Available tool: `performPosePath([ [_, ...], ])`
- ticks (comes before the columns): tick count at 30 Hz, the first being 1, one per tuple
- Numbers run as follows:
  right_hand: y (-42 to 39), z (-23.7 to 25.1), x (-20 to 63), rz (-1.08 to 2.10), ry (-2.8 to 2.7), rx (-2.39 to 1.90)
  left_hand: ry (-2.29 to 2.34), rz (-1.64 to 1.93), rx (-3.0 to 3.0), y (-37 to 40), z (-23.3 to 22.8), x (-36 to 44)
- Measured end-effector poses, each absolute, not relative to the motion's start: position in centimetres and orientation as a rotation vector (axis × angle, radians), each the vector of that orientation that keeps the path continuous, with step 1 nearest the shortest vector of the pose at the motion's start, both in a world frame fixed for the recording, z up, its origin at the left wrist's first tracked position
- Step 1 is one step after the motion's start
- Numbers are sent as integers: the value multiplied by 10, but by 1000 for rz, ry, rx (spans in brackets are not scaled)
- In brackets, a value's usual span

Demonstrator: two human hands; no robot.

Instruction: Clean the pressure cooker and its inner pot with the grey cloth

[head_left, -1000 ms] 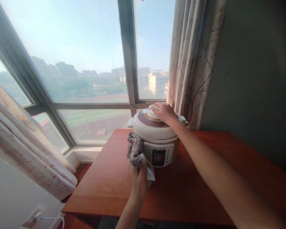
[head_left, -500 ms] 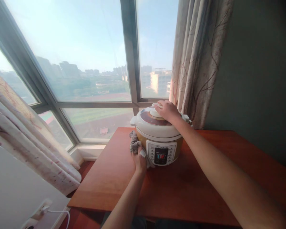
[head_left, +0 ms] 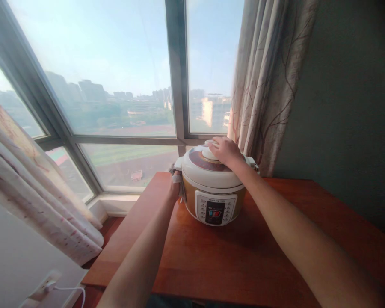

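A white and gold electric pressure cooker (head_left: 216,175) stands upright on the reddish-brown table (head_left: 205,261), its control panel facing me. My right hand (head_left: 225,150) grips the white knob on top of its lid. At the cooker's left side, just under the side handle, my left hand (head_left: 175,188) holds a grey cloth (head_left: 181,186) against the body. The fingers of that hand are mostly hidden by the cloth and the cooker.
Large windows (head_left: 122,85) rise behind the table. A patterned curtain (head_left: 272,77) hangs at the right and another curtain (head_left: 35,192) at the left. Low on the left wall, a white plug with a cable sits in a socket (head_left: 48,285).
My left hand has moved with the cloth from the cooker's front left around to its left side, under the handle. My right hand stays on the lid knob.
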State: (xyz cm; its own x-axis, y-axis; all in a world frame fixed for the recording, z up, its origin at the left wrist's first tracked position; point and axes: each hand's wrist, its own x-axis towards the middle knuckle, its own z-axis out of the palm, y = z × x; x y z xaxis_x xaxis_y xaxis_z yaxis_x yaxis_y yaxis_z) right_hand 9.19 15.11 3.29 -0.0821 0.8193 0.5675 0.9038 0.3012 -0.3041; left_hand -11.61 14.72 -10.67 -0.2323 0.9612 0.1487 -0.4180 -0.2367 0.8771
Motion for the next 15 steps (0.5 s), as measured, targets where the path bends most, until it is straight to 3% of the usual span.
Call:
performPosePath([
  [10,148,34,92,-139,-1931,-1451,966,2067,758,38,-136,-86],
  [15,146,36,92,-133,-1938,-1462,776,2197,666,25,-103,-92],
])
